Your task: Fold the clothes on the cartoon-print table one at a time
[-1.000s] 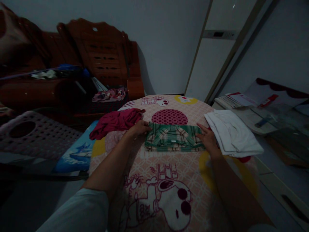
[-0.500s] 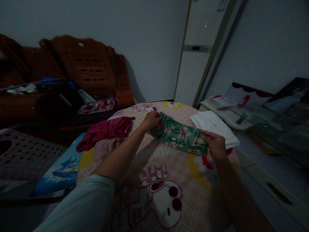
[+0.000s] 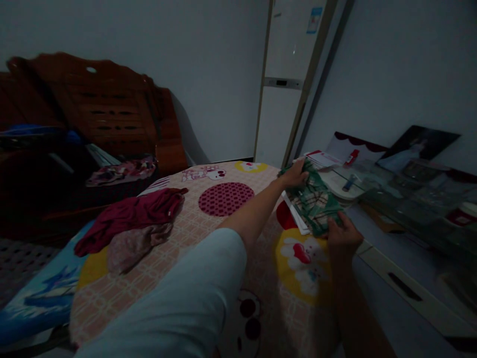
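Bench (image 3: 223, 233) under a pink cartoon cloth filled the middle of the view, with a carved wooden settee (image 3: 112, 109) behind it at left and a tall white unit (image 3: 278, 119) against the far wall. On the left part of the bench lay a crumpled maroon garment (image 3: 130, 216), touching a paler pink garment (image 3: 136, 243) just nearer. At the right edge the folded green plaid garment (image 3: 316, 204) sat over a white folded stack (image 3: 296, 219), of which only a thin edge showed. Both hands held the plaid piece by its ends. The left hand (image 3: 296, 175) had its grip closed over the far end, arm stretched across the bench. The right hand (image 3: 342, 237) pinched the near end, fingers curled on top. The garment spanned the gap between the two grips; whether it rested on the stack or hung just above could not be told.
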`<action>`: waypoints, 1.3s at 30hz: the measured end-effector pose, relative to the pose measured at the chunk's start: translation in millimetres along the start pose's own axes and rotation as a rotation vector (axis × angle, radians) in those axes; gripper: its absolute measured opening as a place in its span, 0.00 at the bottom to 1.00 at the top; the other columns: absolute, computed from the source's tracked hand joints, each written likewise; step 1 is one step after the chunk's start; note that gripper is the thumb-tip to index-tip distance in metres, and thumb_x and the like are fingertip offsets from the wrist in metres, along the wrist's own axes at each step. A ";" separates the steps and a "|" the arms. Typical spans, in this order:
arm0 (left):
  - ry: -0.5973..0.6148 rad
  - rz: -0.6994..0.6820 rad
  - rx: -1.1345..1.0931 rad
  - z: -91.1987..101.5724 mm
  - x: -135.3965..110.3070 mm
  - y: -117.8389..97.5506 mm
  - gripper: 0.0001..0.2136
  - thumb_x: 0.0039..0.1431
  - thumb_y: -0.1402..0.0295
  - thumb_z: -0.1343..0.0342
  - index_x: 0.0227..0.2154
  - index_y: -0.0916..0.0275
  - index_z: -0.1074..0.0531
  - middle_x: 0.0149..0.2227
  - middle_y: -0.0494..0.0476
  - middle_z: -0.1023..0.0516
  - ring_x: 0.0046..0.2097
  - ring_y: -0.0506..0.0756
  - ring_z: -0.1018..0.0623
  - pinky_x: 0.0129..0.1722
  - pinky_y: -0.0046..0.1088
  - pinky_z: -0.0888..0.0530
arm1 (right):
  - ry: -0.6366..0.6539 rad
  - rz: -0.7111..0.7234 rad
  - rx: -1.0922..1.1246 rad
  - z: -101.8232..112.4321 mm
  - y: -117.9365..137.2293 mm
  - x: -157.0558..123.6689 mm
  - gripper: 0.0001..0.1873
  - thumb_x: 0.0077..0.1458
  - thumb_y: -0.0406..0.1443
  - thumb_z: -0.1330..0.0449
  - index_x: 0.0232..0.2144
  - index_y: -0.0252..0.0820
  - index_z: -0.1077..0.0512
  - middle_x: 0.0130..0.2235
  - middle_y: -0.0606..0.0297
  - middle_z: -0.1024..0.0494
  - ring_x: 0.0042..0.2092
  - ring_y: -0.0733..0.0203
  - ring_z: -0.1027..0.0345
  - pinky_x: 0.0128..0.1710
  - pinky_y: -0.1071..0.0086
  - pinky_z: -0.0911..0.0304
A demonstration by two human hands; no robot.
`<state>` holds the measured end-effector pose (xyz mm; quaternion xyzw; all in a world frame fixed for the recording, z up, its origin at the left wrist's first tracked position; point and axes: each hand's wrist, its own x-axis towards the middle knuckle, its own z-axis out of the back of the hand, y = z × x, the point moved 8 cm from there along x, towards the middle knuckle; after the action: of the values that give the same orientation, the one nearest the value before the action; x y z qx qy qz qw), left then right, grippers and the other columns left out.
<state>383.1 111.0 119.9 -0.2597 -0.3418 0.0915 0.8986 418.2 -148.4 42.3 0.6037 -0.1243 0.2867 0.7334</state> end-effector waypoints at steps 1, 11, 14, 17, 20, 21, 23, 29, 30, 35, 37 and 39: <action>0.045 0.073 0.019 -14.1 -10.4 8.1 0.30 0.59 0.71 0.48 0.62 0.78 0.46 0.66 0.81 0.44 0.68 0.65 0.43 0.65 0.44 0.43 | 0.022 -0.027 -0.007 0.9 -5.8 -0.7 0.33 0.51 0.46 0.39 0.52 0.26 0.26 0.21 0.61 0.28 0.21 0.57 0.33 0.22 0.66 0.36; 0.017 0.283 0.219 46.4 -165.9 49.3 0.19 0.57 0.72 0.45 0.52 0.65 0.30 0.61 0.70 0.32 0.64 0.63 0.33 0.63 0.46 0.37 | 0.382 -0.011 0.217 -49.0 59.4 -29.6 0.27 0.54 0.47 0.41 0.49 0.34 0.25 0.22 0.65 0.27 0.19 0.64 0.38 0.18 0.71 0.40; -0.057 0.376 0.311 100.4 -211.6 56.9 0.17 0.57 0.71 0.44 0.50 0.65 0.27 0.56 0.66 0.27 0.60 0.62 0.29 0.61 0.43 0.34 | 0.637 0.023 0.205 -99.6 82.6 -51.2 0.24 0.53 0.46 0.42 0.47 0.36 0.24 0.23 0.65 0.25 0.20 0.64 0.36 0.18 0.72 0.40; -0.156 0.537 0.431 157.0 -256.6 64.0 0.17 0.56 0.74 0.44 0.49 0.66 0.26 0.55 0.66 0.26 0.58 0.61 0.28 0.60 0.39 0.33 | 0.944 0.102 0.162 -156.1 96.4 -84.1 0.22 0.52 0.43 0.42 0.44 0.36 0.22 0.23 0.64 0.24 0.20 0.63 0.34 0.19 0.72 0.38; -0.246 0.681 0.558 209.3 -296.6 68.1 0.18 0.54 0.77 0.45 0.48 0.67 0.26 0.53 0.67 0.25 0.56 0.61 0.27 0.58 0.37 0.33 | 1.212 0.183 0.132 -204.9 100.4 -122.3 0.18 0.50 0.41 0.42 0.37 0.36 0.21 0.22 0.64 0.25 0.21 0.62 0.33 0.20 0.71 0.38; -0.280 0.724 0.595 225.5 -308.3 68.9 0.17 0.54 0.77 0.45 0.48 0.67 0.26 0.52 0.67 0.25 0.55 0.61 0.27 0.57 0.36 0.32 | 1.260 0.201 0.123 -217.5 99.3 -132.3 0.16 0.49 0.40 0.42 0.35 0.37 0.21 0.21 0.65 0.25 0.21 0.62 0.33 0.19 0.72 0.38; -0.339 0.818 0.649 254.4 -329.7 70.8 0.15 0.54 0.76 0.46 0.46 0.66 0.25 0.49 0.66 0.23 0.52 0.61 0.25 0.54 0.35 0.31 | 1.282 0.221 0.112 -236.8 94.2 -144.8 0.12 0.48 0.39 0.42 0.30 0.40 0.21 0.21 0.65 0.25 0.22 0.62 0.33 0.20 0.72 0.39; -0.292 1.073 0.794 303.6 -375.4 84.6 0.13 0.49 0.69 0.40 0.39 0.63 0.21 0.42 0.68 0.21 0.47 0.67 0.24 0.44 0.36 0.30 | 1.169 -0.014 0.155 -253.2 57.5 -147.4 0.17 0.49 0.46 0.42 0.32 0.39 0.22 0.21 0.67 0.26 0.20 0.63 0.34 0.17 0.73 0.42; -0.274 1.110 0.836 308.4 -381.9 88.0 0.14 0.48 0.69 0.39 0.39 0.63 0.21 0.41 0.68 0.20 0.47 0.67 0.24 0.44 0.36 0.30 | 1.165 -0.057 0.155 -252.0 52.1 -147.3 0.19 0.49 0.46 0.42 0.34 0.39 0.22 0.20 0.68 0.27 0.19 0.64 0.36 0.15 0.74 0.44; -0.249 1.194 0.913 320.2 -402.6 102.4 0.13 0.51 0.69 0.43 0.40 0.65 0.21 0.43 0.70 0.21 0.46 0.68 0.23 0.42 0.37 0.28 | 1.164 -0.106 0.167 -245.6 45.5 -146.3 0.21 0.48 0.46 0.41 0.38 0.37 0.22 0.19 0.69 0.27 0.16 0.68 0.40 0.15 0.74 0.45; -0.286 1.209 0.922 322.4 -405.6 102.3 0.14 0.52 0.71 0.45 0.41 0.66 0.22 0.42 0.70 0.21 0.47 0.68 0.23 0.43 0.37 0.28 | 1.171 -0.107 0.167 -245.1 46.7 -146.7 0.22 0.48 0.46 0.41 0.39 0.37 0.22 0.19 0.69 0.27 0.16 0.68 0.40 0.15 0.74 0.45; -0.333 1.227 0.908 323.2 -407.2 99.9 0.14 0.53 0.73 0.47 0.41 0.67 0.22 0.42 0.71 0.21 0.46 0.68 0.23 0.43 0.37 0.29 | 1.172 -0.115 0.170 -245.1 47.8 -146.9 0.21 0.47 0.46 0.41 0.38 0.37 0.22 0.19 0.69 0.27 0.16 0.68 0.41 0.15 0.74 0.45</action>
<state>-134.6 187.2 40.4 0.0081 -0.1966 0.7406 0.6425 232.5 51.5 -55.4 0.4072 0.3577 0.5409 0.6431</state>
